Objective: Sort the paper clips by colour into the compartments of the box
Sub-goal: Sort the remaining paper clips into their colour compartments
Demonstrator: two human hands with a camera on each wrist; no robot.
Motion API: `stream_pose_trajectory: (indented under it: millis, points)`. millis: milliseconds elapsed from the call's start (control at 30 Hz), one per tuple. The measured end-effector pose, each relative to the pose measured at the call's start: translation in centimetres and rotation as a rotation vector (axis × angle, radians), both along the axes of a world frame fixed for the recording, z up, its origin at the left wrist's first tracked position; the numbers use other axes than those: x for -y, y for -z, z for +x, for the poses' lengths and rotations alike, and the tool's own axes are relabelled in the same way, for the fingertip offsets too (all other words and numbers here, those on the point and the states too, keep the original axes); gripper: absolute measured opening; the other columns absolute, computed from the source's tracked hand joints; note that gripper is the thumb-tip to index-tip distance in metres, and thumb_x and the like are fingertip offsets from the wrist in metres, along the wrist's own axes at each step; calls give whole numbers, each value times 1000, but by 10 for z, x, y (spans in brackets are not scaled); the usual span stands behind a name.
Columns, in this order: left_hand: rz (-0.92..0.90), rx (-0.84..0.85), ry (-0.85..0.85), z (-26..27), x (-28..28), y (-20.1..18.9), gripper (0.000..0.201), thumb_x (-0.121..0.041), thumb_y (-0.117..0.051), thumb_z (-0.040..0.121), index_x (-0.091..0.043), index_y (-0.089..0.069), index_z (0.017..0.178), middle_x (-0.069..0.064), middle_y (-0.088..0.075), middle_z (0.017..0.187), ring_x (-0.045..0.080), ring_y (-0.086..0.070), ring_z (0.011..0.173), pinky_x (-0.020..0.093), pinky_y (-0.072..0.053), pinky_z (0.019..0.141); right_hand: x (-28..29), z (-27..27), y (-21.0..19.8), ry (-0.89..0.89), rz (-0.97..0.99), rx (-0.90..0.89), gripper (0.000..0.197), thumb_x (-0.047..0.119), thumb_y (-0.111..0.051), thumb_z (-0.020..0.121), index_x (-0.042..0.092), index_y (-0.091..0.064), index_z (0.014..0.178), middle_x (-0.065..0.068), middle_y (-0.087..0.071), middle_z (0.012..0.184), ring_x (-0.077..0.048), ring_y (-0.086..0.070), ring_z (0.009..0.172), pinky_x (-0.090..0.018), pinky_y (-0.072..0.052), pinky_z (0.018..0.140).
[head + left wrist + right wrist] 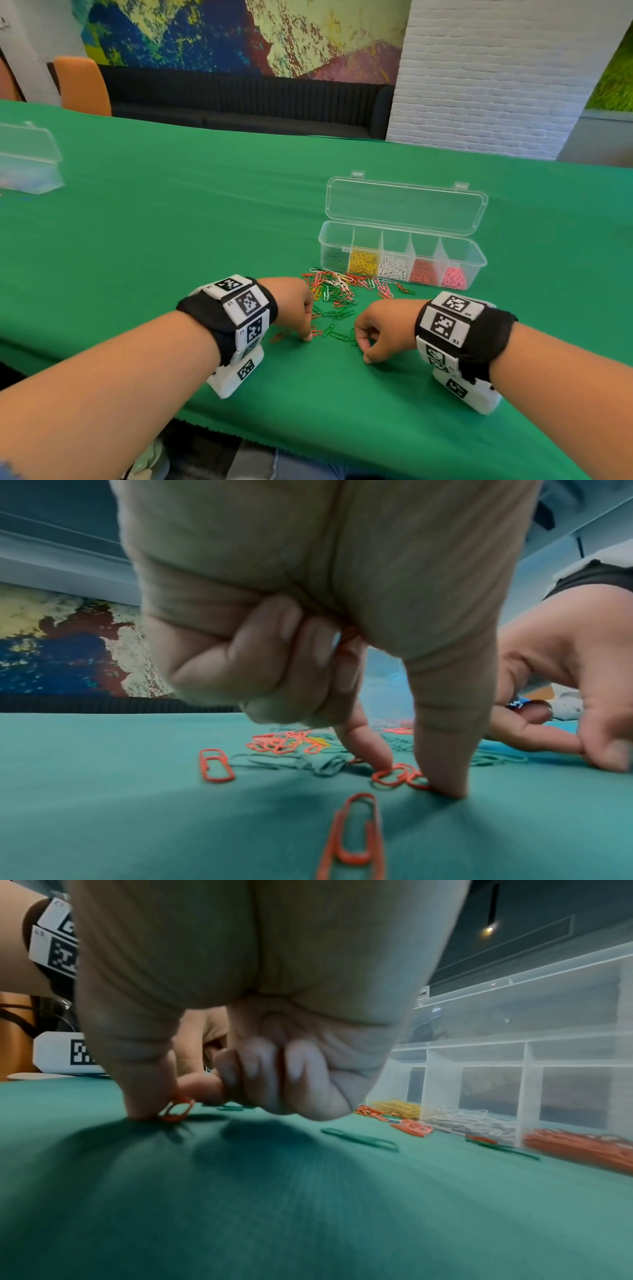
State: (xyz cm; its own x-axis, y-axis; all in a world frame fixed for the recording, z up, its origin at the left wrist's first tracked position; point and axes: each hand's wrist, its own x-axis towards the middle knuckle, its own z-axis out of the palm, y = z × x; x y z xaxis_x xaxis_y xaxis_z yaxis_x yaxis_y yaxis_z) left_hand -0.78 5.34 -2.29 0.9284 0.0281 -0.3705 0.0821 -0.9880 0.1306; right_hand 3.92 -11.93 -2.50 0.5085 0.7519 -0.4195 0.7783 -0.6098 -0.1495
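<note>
Green cloth (pixel 171 212) — both hands pinching red clips (pixel 400 776), loose pile (pixel 337 286) just beyond.

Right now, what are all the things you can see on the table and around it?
Box: one, clear plastic, lid open, five compartments, on the table right of centre.
Sorted clips: green, yellow, white, red, pink, one colour per compartment, left to right.
Loose paper clips: many, mixed colours, on the cloth in front of the box.
Tablecloth: one, green.
Second clear box: one, far left.
Orange chair: one, behind the table.
Left hand: fingertips on a red clip.
Right hand: thumb and finger at a red clip.
</note>
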Motion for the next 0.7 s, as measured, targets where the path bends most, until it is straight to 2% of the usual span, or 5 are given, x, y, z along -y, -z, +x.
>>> stream_pose_trajectory:
  millis: [267, 400, 533, 633, 700]
  points:
    - [-50, -52, 37, 1, -1, 5, 11, -24, -64, 83, -15, -67, 88, 1, -63, 81, 16, -53, 70, 25, -46, 63, 4, 6, 2, 35, 45, -1, 25, 21, -55, 88, 26, -45, 66, 11, -47, 63, -1, -40, 54, -12, -33, 52]
    - [-50, -37, 54, 1, 0, 6, 13, -21, -61, 83, -13, -64, 94, 1, -63, 81, 14, -52, 67, 21, -40, 54, 7, 14, -1, 107, 112, 9, 24, 23, -52, 91, 27, -44, 69, 11, -48, 67, -1, -40, 56, -11, -34, 53]
    - [-41, 31, 58, -1, 0, 4, 16, -25, -67, 81, -22, -55, 91, -9, -50, 71, 6, -43, 59, 20, -31, 50, 8, 17, -4, 160, 172, 8, 24, 23, -51, 92, 26, -42, 71, 11, -45, 66, -2, -39, 56, -12, -34, 53]
    - [-32, 20, 92, -3, 2, 4, 11, -20, -62, 82, -18, -64, 93, 1, -63, 80, 13, -50, 64, 20, -36, 49, 4, 20, -6, 237, 239, -46, 22, 22, -48, 94, 24, -41, 73, 9, -48, 68, -5, -42, 55, -17, -40, 55]
    - [-28, 13, 107, -4, 4, 4, 11, -17, -58, 83, -16, -65, 92, 1, -61, 79, 14, -50, 65, 21, -39, 53, 2, 21, -7, 296, 281, -109, 21, 18, -44, 95, 21, -40, 74, 7, -55, 74, -7, -45, 55, -20, -43, 56]
